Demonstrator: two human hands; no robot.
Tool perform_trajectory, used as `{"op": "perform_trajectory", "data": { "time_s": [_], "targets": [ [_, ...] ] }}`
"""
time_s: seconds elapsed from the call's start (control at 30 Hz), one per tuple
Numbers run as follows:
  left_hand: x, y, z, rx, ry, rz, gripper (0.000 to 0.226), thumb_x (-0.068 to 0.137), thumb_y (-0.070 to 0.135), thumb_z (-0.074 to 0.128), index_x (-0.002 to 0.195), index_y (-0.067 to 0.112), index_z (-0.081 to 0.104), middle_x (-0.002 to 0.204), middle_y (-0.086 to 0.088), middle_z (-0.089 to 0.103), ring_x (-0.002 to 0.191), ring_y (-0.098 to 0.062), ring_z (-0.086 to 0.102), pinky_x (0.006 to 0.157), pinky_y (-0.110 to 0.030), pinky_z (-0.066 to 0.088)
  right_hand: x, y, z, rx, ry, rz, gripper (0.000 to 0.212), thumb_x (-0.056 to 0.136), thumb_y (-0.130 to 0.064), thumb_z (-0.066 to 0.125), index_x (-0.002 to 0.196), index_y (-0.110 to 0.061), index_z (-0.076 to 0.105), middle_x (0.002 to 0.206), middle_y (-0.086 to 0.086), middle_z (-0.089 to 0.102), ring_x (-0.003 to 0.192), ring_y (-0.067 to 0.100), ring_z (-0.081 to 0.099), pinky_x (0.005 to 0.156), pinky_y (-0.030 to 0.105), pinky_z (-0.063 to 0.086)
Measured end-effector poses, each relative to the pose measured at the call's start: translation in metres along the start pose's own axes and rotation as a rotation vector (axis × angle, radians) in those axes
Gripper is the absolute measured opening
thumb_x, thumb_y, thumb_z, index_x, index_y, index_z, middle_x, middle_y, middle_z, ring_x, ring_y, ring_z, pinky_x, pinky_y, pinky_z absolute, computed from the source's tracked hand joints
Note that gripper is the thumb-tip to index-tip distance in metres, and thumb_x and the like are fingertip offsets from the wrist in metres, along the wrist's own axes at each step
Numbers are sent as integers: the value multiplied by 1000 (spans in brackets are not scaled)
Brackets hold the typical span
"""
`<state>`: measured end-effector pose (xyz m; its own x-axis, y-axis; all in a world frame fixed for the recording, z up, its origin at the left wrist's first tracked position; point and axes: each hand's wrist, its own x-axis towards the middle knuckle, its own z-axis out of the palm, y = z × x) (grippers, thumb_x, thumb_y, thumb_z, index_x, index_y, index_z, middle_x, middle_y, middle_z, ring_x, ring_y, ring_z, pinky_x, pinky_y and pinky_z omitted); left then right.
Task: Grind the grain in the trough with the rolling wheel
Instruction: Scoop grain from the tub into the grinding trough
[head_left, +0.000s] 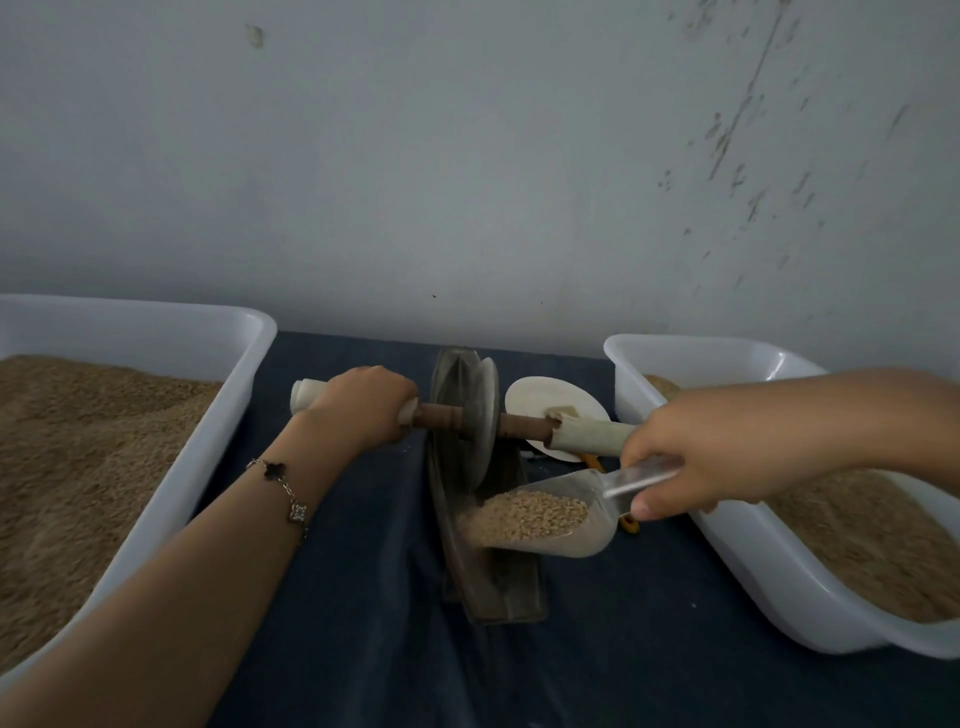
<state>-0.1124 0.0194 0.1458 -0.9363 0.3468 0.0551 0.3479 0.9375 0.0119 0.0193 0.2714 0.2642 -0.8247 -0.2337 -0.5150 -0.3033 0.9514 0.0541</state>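
Under left hand (358, 402), wheel handle (311, 395).

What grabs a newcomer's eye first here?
Centre: the grinding wheel standing in its dark trough, the left hand gripping its axle handle. Just right, the right hand tips a clear scoop of grain over the trough. White tubs of grain flank both sides.

I have one view only, from the head camera, looking forward and down over my arms at close range. Its wide angle bends the edges. The trough (488, 545) sits centre, near me, with a white tub (171, 457) at the left edge and another (753, 566) at the right. The far wall (467, 156) fills the upper half.
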Motion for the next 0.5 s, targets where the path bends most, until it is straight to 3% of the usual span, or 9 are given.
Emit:
{"op": "perform_trajectory", "data": {
  "time_s": [0.1, 0.27, 0.37, 0.5],
  "targets": [
    [2, 0, 1, 1, 5, 13, 17, 80, 20, 60, 97, 23, 60, 89, 3, 54, 80, -18, 49, 68, -31, 40, 3, -10, -10, -69, -52, 22, 28, 87, -52, 53, 89, -25, 60, 59, -7, 60, 39, 2, 48, 40, 10, 36],
    [3, 0, 2, 18, 12, 24, 17, 82, 18, 57, 97, 23, 60, 93, 1, 58, 87, -20, 56, 69, -31, 41, 13, -26, -33, -97, -159, 80, 38, 91, -47, 52, 87, -9, 60, 62, -2, 58, 35, 4, 45, 38, 13, 37],
    [2, 0, 0, 4, 8, 18, 15, 82, 16, 58, 95, 24, 59, 89, 3, 54, 82, -18, 52, 71, -32, 44, 20, -36, -44, -54, -214, 105, 36, 91, -43, 54, 79, -9, 56, 60, 0, 55, 38, 8, 44, 40, 16, 36],
    [0, 0, -1, -1, 5, 15, 17, 81, 15, 58, 96, 24, 60, 94, 1, 57, 89, -21, 57, 74, -33, 46, 29, -52, -57, -108, -260, 174, 36, 91, -43, 55, 76, -11, 54, 58, -1, 53, 38, 9, 43, 39, 14, 35]
  ]
}}
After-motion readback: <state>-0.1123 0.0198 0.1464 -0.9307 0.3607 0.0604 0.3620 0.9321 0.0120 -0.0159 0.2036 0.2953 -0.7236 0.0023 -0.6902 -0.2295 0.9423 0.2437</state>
